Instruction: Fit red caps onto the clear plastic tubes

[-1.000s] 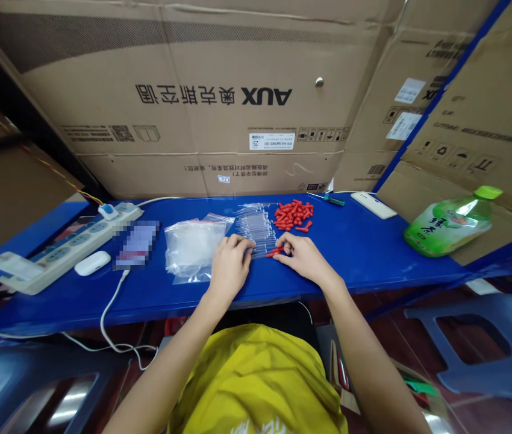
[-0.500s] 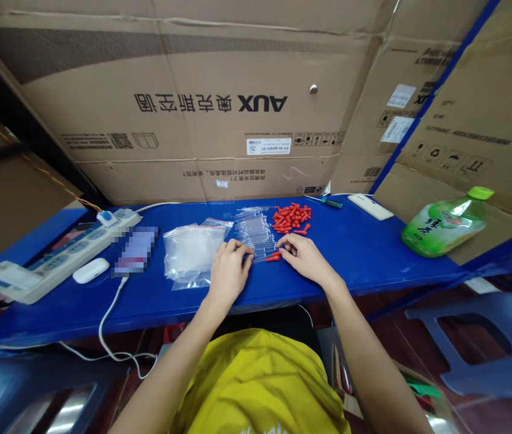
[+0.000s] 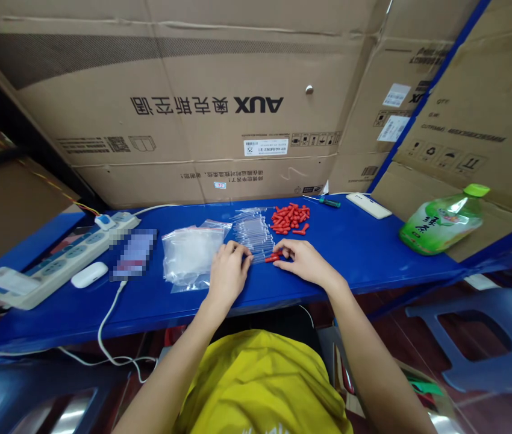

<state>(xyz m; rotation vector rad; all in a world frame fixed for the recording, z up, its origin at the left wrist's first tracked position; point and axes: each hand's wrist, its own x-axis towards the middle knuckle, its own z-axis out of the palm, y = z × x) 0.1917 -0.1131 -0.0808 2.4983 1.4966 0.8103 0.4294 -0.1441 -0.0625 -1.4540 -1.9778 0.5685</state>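
A row of thin clear dropper tubes (image 3: 253,230) lies on the blue table in front of me. My left hand (image 3: 229,270) is at the left ends of the nearest tubes, its thumb and forefinger pinched on a clear tube. At the tubes' right end, my right hand (image 3: 303,260) has its fingers closed around a red rubber bulb (image 3: 273,257). Whether that bulb sits on the tube's end, I cannot tell. Behind my right hand is a heap of red rubber bulbs (image 3: 289,217). Clear plastic bags (image 3: 191,253) lie beside my left hand.
On the left are a power strip (image 3: 75,256), a white earbud case (image 3: 89,275) and a phone (image 3: 134,254) on a cable. A screwdriver (image 3: 328,202), a white phone (image 3: 368,205) and a green tea bottle (image 3: 443,223) lie to the right. Cardboard (image 3: 193,54) walls the back.
My right fingers have shifted slightly down and closed in on the red bulb near the tubes' right end. My left hand has stayed nearly in place. The view has shifted slightly.
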